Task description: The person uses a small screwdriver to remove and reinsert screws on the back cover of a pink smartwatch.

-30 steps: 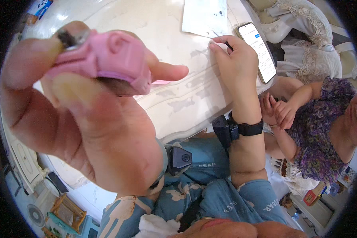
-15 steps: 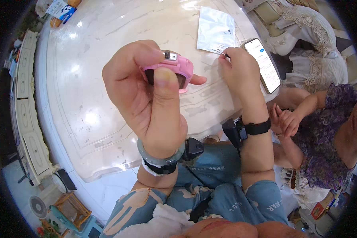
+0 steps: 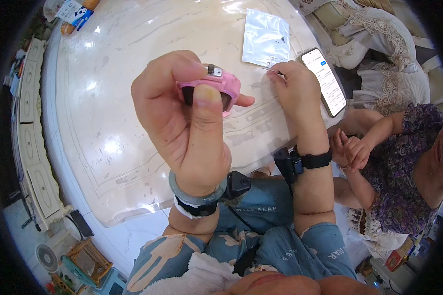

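My left hand (image 3: 174, 118) is closed around a pink watch body (image 3: 231, 88), raised above the table. The thumb presses on its dark face, and a metal lug with a small dark piece shows on the upper edge. No strap can be seen on that edge. In my right hand (image 3: 298, 86), fingers pinch a small tool with a thin metal shaft (image 3: 269, 69) and a dark part at the fingertips; its handle is mostly hidden. The shaft points at the lower edge of a clear plastic bag (image 3: 266, 37), where several tiny dark pieces (image 3: 280, 39) lie.
A lit phone (image 3: 325, 81) lies right of my right hand on the pale marble-patterned table (image 3: 98, 98). Another person's clasped hands (image 3: 352, 150) are close by on the right. Food packages (image 3: 74, 14) sit at the far left, and lace-covered chairs (image 3: 384, 59) stand at the far right.
My right hand has drawn slightly nearer, and the tool's shaft now sits just below the bag's lower edge. My left hand keeps its grip on the watch body, nearly still.
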Motion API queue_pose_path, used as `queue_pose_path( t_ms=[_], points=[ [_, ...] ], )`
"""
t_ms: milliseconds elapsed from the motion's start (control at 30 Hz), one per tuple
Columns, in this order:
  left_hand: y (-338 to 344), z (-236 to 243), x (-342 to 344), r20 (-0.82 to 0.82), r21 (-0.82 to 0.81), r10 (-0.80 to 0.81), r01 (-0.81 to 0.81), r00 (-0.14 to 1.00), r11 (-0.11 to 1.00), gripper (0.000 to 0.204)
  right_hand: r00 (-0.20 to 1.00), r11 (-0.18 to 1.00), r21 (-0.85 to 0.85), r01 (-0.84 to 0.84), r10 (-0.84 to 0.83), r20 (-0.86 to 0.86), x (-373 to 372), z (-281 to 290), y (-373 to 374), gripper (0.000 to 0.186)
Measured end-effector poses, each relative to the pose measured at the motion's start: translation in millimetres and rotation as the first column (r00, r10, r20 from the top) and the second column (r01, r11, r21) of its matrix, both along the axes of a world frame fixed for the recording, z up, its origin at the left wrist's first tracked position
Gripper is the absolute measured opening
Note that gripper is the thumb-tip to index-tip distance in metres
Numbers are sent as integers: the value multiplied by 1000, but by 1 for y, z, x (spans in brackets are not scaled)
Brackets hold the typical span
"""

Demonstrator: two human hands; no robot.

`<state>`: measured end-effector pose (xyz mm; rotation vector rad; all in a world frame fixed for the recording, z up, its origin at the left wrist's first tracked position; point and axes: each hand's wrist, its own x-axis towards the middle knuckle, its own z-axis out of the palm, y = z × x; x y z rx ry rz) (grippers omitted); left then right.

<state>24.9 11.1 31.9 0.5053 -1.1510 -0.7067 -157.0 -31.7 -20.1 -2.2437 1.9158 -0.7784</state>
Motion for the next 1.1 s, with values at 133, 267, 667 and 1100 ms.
queue_pose_path(
  t_ms=[133,267,667,1100],
  points=[
    [0,-2,-1,18,-4,-16,16,1000,1000,22,998,997,-56,-45,43,-38,2,-5,0,16],
    [-3,-5,-3,87,-45,-24,28,996,999,19,939,999,20,-25,17,342,-3,10,17,8],
    [8,-5,-12,331,-55,-71,95,941,994,11,360,982,-119,-148,165,918,39,91,77,7],
    [5,-2,-16,344,-73,-44,73,938,995,10,575,990,-68,-122,126,808,27,94,78,7]
  ],
)
